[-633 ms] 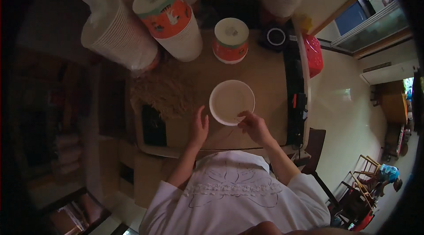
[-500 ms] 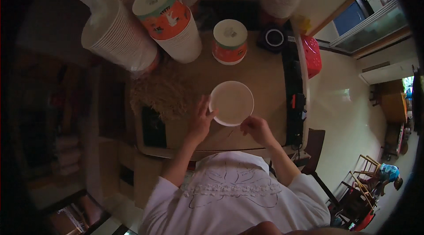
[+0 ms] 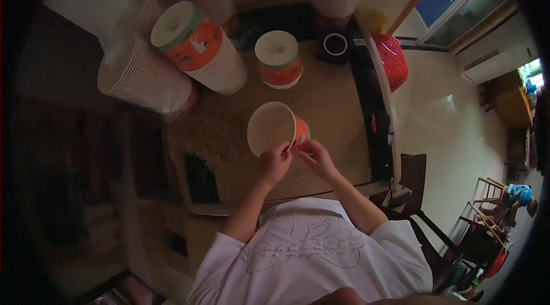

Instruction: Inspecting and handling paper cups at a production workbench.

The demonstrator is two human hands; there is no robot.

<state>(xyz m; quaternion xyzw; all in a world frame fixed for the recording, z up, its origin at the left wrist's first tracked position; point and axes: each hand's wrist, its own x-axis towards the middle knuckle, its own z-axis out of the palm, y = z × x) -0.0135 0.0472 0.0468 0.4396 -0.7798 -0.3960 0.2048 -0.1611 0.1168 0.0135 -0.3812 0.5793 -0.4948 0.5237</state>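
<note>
A white-lined paper bucket [image 3: 269, 127] with an orange printed outside lies tilted over the table, its mouth turned to the left. My left hand [image 3: 276, 166] pinches the near part of its rim. Close beside it, my right hand [image 3: 316, 159] is closed at the bucket's orange side, fingertips pressed together. What those fingertips hold is too small to make out; a thin dark strand shows on the table just below. Left of the bucket spreads a heap of tan strands [image 3: 209, 142].
Behind stands an upturned orange paper bucket [image 3: 279, 56], with a dark round device [image 3: 335, 45] to its right. Tall stacks of paper buckets [image 3: 220, 64] fill the back left. A red plastic basket [image 3: 391, 61] is past the table's right edge; a person [image 3: 518, 195] sits far right.
The bucket has tipped from mouth-up to mouth-left, showing its orange side. My left hand has moved from its left side to the near rim, and both hands have come together.
</note>
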